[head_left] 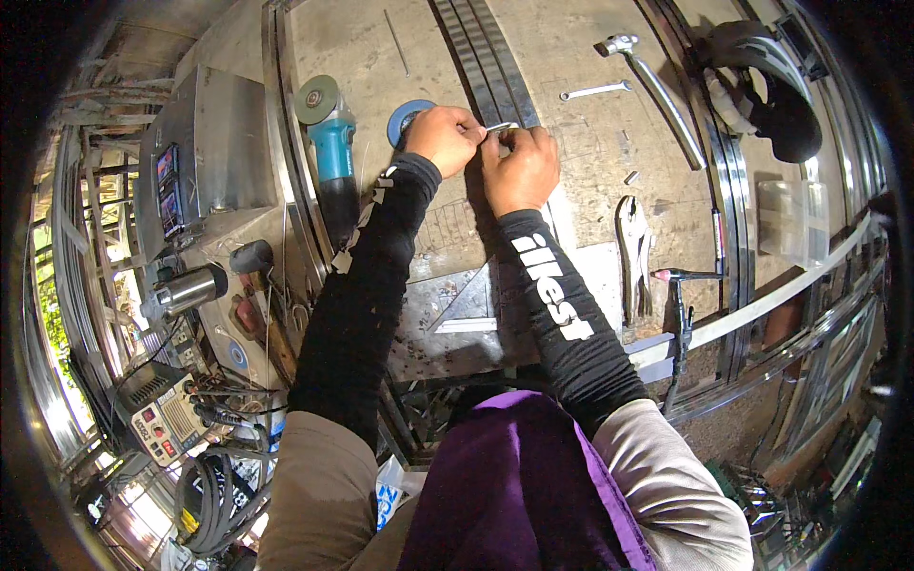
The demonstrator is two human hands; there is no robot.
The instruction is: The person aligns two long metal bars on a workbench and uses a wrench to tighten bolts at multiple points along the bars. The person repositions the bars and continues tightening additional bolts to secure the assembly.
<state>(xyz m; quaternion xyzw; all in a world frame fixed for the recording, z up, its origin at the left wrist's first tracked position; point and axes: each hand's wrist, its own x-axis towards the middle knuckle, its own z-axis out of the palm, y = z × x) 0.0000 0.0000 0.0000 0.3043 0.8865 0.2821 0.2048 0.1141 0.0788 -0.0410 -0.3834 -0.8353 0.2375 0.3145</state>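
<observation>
Close together over the far middle of the workbench are my left hand (444,141) and my right hand (522,173), both with fingers pinched. Between their fingertips shows a small, thin silvery piece (503,126); its kind is too small to make out. Beneath and beyond the hands run dark metal bars (487,59). A blue disc (407,118) lies partly hidden behind my left hand, and left of it rests a teal angle grinder (333,152). A combination wrench (596,90) and a hammer (659,95) lie to the far right of my right hand.
Locking pliers (633,249) and a welding torch (684,276) lie at right, with a dark welding helmet (798,114) beyond. A set square (471,303) sits between my forearms. At left stand a metal box (224,133), a steel tumbler (190,287) and a welding machine (164,423).
</observation>
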